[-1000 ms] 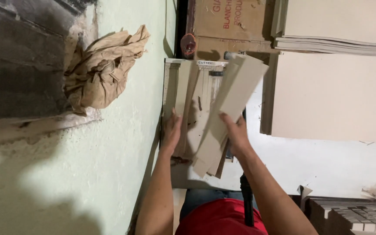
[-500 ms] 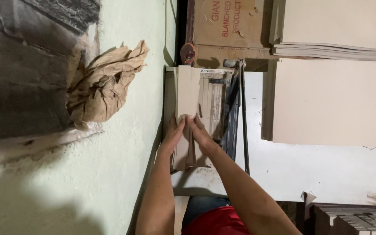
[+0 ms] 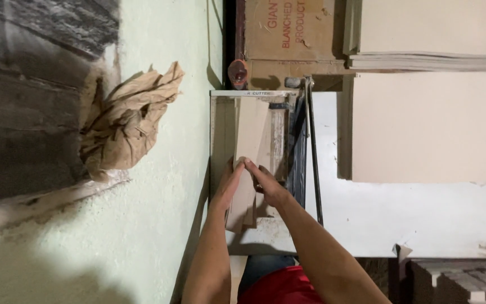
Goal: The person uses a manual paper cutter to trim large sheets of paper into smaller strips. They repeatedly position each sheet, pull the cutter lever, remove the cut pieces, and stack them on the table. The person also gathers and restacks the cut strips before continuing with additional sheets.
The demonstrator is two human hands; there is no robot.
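stack of cardboard strips (image 3: 250,147) lies on the paper cutter bed (image 3: 220,129), slightly skewed. left hand (image 3: 229,187) and right hand (image 3: 266,181) press flat on its near end, fingers extended, not curled. looks light, stiff, prone to fanning; best held by the long edges.

At the centre of the frame, a person's left hand (image 3: 229,183) and right hand (image 3: 266,183) press flat on a stack of beige card strips (image 3: 248,152) lying on a paper cutter (image 3: 254,169), fingertips nearly meeting. The cutter's dark blade arm (image 3: 310,146) runs along the strips' right side. Crumpled brown paper (image 3: 125,126) sits at left against a pale green wall (image 3: 158,225), and large beige boards (image 3: 428,126) fill the upper right.
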